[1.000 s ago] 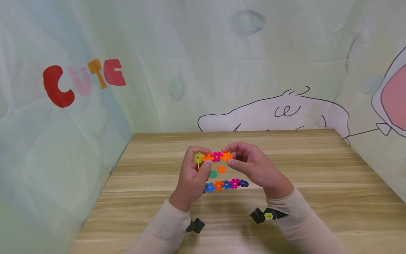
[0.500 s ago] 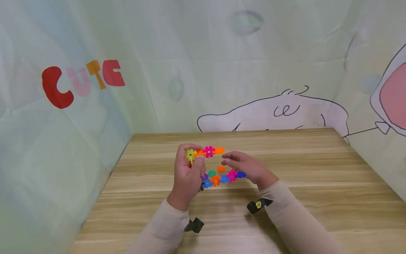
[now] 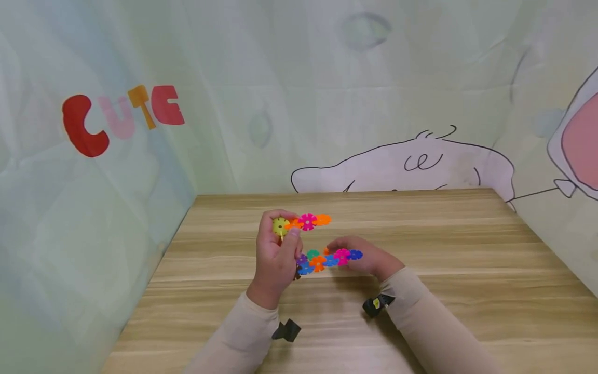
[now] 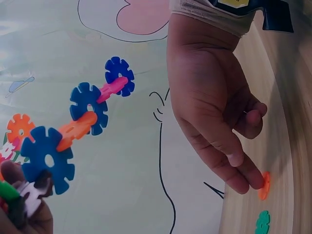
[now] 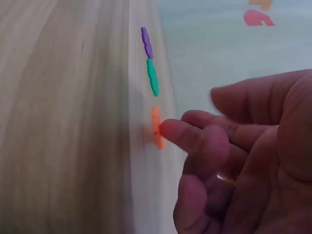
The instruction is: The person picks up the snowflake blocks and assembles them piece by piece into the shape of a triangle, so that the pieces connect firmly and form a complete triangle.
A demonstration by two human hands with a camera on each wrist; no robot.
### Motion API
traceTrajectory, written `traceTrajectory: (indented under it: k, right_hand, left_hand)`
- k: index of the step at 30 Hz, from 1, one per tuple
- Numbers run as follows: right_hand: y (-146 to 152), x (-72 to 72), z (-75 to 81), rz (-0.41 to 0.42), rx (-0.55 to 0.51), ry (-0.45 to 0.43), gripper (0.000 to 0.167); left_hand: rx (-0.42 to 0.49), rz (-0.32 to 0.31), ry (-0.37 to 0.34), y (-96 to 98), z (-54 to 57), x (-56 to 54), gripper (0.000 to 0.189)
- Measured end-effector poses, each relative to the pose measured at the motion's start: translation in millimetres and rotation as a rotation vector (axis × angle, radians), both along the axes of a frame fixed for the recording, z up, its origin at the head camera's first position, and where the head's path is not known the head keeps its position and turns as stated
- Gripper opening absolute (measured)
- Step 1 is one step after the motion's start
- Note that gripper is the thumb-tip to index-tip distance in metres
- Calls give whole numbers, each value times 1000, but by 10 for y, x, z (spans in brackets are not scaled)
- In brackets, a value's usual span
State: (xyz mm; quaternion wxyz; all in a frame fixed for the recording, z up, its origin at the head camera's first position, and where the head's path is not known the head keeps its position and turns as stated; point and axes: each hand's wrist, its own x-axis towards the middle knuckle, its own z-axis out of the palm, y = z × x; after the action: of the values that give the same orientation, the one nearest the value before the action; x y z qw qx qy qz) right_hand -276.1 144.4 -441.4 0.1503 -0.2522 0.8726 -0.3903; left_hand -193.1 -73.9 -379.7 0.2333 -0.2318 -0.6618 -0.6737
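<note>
My left hand [image 3: 273, 259] grips a chain of flower-shaped interlocking plastic discs [image 3: 307, 222], raised off the table. Its upper arm has yellow, orange and pink discs; a lower arm [image 4: 48, 160] of blue, orange and pink discs reaches right. The parts inside my grip are hidden. Over the table, my right hand [image 3: 369, 258] has fingers loosely bent, nothing pinched between them. A fingertip is right at a loose orange disc [image 5: 156, 127] lying on the wood. In the head view the lower chain overlaps the right hand's fingers.
A green disc [image 5: 152, 78] and a purple disc [image 5: 146, 44] lie in line beyond the orange one on the wooden table [image 3: 224, 296]. Printed cloth [image 3: 243, 104] stands behind the table and along its left side.
My right hand let go of the upper chain's orange end and moved down to the loose orange disc. My left hand shifted slightly left with the chain, whose lower arm rose a little.
</note>
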Motion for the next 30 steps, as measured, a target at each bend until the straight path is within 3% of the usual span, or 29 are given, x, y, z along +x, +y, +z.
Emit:
traceTrajectory:
  k: [4,7,11,18,24,30]
  right_hand:
    - [-51,-11,-17,-53,15,32,27]
    - [-72,2,-24,-78,38,34,31]
    - [-68,28,-39,-82,116,46,34]
    - [-67,33,-44,-62,200,142,22]
    - [-71,53,-28,-105,232,102,19]
    - [-10,66,4,-100,185,82,23]
  left_hand:
    - [7,-4,3,-6,-6,-2,20]
    - [5,-10,7,-4,-13,-9,20]
    - [1,-22,19,5,-18,-22,20]
    - [5,-45,15,22,-18,-25,20]
    - [-3,-43,11,23,-22,-20,21]
    - [-13,-29,5,14,-28,-16,21]
